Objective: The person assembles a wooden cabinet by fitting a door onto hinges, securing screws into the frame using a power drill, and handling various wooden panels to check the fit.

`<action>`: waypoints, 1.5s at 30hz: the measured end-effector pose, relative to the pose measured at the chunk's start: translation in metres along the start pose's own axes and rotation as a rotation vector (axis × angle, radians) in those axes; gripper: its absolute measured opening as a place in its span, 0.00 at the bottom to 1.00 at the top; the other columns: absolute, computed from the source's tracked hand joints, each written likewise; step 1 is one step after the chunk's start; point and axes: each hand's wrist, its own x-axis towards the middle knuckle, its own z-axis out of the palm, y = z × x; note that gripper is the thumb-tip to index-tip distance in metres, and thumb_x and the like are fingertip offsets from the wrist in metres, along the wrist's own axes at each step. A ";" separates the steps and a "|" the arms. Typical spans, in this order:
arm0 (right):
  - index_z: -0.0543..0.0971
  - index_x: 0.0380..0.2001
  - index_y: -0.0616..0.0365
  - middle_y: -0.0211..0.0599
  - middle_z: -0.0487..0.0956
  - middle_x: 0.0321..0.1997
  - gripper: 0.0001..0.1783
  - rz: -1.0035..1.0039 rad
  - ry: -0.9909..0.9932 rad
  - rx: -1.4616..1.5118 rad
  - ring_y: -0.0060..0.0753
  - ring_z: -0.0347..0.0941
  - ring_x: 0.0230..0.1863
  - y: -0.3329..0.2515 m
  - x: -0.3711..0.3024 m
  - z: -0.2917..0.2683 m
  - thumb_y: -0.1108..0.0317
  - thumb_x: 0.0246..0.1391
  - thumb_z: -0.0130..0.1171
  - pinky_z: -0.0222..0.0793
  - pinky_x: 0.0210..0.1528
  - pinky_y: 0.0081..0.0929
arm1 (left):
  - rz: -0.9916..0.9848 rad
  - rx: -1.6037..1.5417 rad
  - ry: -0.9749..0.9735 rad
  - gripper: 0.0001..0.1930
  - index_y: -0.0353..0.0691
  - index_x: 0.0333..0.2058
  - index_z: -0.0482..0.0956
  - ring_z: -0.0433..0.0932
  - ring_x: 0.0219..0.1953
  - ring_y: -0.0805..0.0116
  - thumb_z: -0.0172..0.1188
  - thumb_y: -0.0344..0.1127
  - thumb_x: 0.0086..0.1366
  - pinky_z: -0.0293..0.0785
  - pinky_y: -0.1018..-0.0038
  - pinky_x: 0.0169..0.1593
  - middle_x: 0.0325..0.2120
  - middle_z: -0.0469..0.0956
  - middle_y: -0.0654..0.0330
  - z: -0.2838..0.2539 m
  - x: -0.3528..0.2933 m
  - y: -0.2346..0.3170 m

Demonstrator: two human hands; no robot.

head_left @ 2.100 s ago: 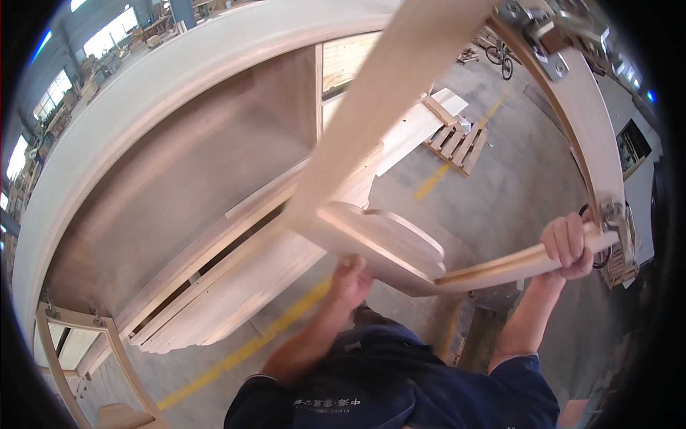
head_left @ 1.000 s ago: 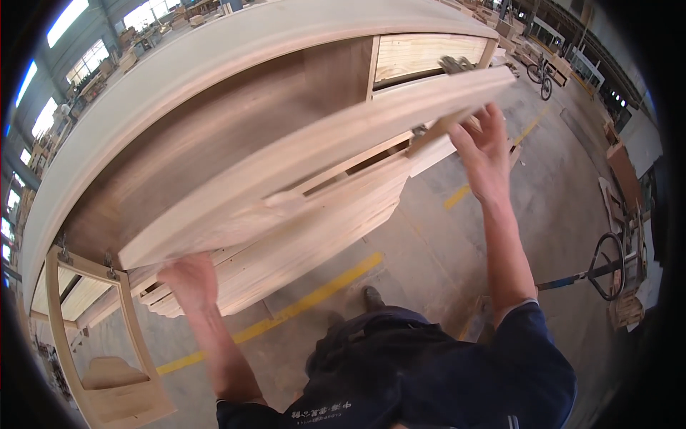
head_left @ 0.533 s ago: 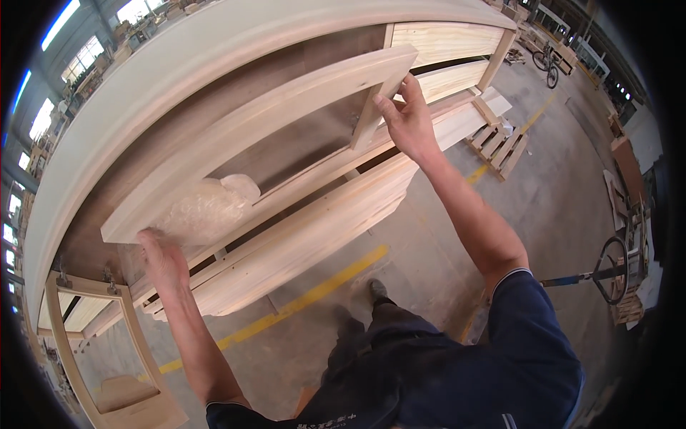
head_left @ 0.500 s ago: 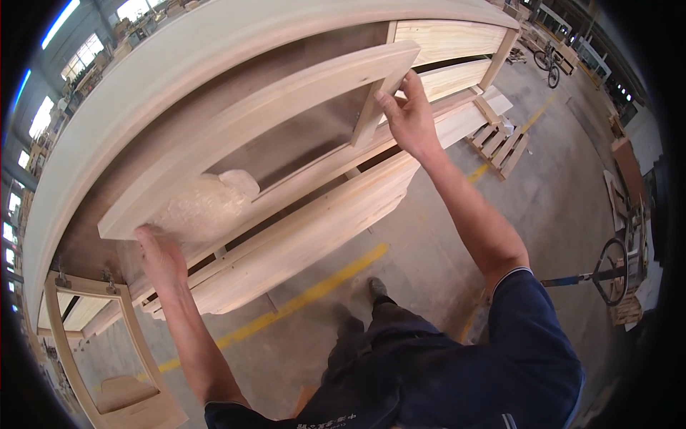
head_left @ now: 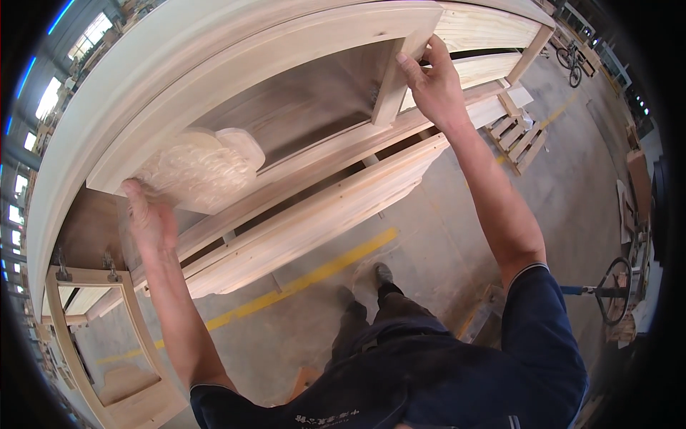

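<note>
A pale wooden cabinet door frame lies tilted across the front of a large cabinet, held at both ends. A carved, wavy-textured piece fills its left end; the cabinet's inside shows through the opening beside it. My right hand grips the short right end, thumb in front and fingers over the outer edge. My left hand is closed on the lower left corner, thumb on the edge, its other fingers largely hidden. At far left another door frame hangs from metal hinges, swung outward.
Below the opening run the cabinet's long lower boards. A slatted wooden pallet lies on the concrete floor to the right, with a bicycle farther back. A yellow line crosses the floor near my feet.
Both hands have raised the door frame and brought it closer to the cabinet's curved upper edge. The carved piece moved up with it. My view has shifted slightly.
</note>
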 end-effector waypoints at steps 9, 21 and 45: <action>0.53 0.66 0.76 0.74 0.62 0.59 0.56 -0.178 0.151 -0.471 0.68 0.60 0.61 0.019 0.000 0.014 0.57 0.47 0.77 0.65 0.64 0.47 | -0.078 0.127 -0.037 0.39 0.40 0.68 0.62 0.57 0.72 0.63 0.54 0.62 0.69 0.44 0.57 0.76 0.69 0.63 0.60 -0.004 0.025 0.001; 0.45 0.71 0.71 0.76 0.60 0.59 0.65 -0.099 0.145 -0.405 0.70 0.63 0.59 0.032 0.002 0.016 0.55 0.44 0.80 0.71 0.60 0.47 | -0.144 0.067 -0.021 0.40 0.43 0.67 0.65 0.59 0.71 0.58 0.56 0.66 0.67 0.52 0.49 0.73 0.68 0.63 0.59 0.008 0.024 0.001; 0.77 0.45 0.65 0.55 0.77 0.51 0.23 0.434 -0.069 -0.070 0.52 0.76 0.51 0.135 -0.070 0.019 0.62 0.53 0.72 0.73 0.54 0.40 | -0.021 0.337 -0.034 0.36 0.36 0.64 0.68 0.67 0.66 0.64 0.56 0.61 0.70 0.59 0.59 0.71 0.64 0.69 0.56 -0.007 0.022 -0.015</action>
